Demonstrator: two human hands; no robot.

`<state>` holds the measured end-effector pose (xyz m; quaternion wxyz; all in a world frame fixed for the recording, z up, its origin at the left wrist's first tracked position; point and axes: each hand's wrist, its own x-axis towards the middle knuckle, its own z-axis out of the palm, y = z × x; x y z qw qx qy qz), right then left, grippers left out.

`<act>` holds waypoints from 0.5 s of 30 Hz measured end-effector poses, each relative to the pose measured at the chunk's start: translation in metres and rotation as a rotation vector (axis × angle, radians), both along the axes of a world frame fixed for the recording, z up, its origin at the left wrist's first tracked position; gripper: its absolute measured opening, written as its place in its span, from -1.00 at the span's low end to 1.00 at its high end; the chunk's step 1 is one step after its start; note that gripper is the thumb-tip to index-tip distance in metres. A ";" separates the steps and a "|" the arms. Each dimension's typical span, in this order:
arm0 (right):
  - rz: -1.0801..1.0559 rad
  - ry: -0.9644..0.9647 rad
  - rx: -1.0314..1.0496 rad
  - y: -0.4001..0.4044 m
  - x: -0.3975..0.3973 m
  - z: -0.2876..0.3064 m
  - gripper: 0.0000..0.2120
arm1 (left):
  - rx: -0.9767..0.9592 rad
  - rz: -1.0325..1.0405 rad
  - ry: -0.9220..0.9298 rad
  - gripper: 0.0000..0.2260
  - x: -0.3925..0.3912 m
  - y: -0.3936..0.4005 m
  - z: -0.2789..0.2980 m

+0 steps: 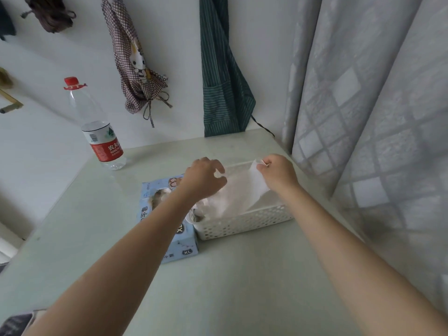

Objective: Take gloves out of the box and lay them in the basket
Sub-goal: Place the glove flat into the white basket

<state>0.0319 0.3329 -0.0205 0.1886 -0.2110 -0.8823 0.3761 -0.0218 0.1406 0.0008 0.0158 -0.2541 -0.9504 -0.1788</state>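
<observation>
Printed on the box [167, 229]: "XL" in a dark oval near the front corner, again partly under the left forearm, beside large blue characters too cut off to read. On the bottle [97, 127]: red label with white characters and "NONG" beneath, the rest turned away; red cap on top, little or nothing inside. Held over the basket [244, 221]: a thin translucent glove [240, 190], stretched between both hands, its lower end trailing toward the gap between box and basket. Left hand [204, 177] curled, pinching the glove's left edge between thumb and fingers. Right hand [278, 172] curled, pinching the upper right corner at the fingertips. More crumpled film bulging from the box opening under the left wrist. Box and basket touching side by side, box to the left; white perforated basket close to the table [230, 287] edge on the right, just beside the curtain [363, 117]. Wide bare tabletop in front toward the camera and to the left of the box; bottle standing well apart at the far left corner. Pale green, smooth, slightly glossy surface. Behind it a white wall, with a checked cloth bag [135, 69] bearing a cartoon cat and a green striped apron [223, 81] hanging down to the table's far edge. Grey patterned curtain filling the right side.
</observation>
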 end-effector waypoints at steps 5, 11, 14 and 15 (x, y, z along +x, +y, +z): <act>-0.002 -0.099 0.283 0.010 0.004 -0.006 -0.83 | -0.355 -0.125 -0.118 -0.80 0.010 0.018 -0.012; 0.003 -0.242 0.678 0.008 0.012 -0.005 -0.78 | -0.560 0.072 -0.033 -0.74 0.002 0.008 0.001; 0.014 -0.248 0.784 0.002 0.014 -0.001 -0.70 | -0.482 0.087 0.124 -0.75 0.008 0.010 0.009; 0.024 -0.234 0.808 -0.001 0.014 0.000 -0.68 | -0.422 0.050 0.111 -0.76 0.010 0.014 0.010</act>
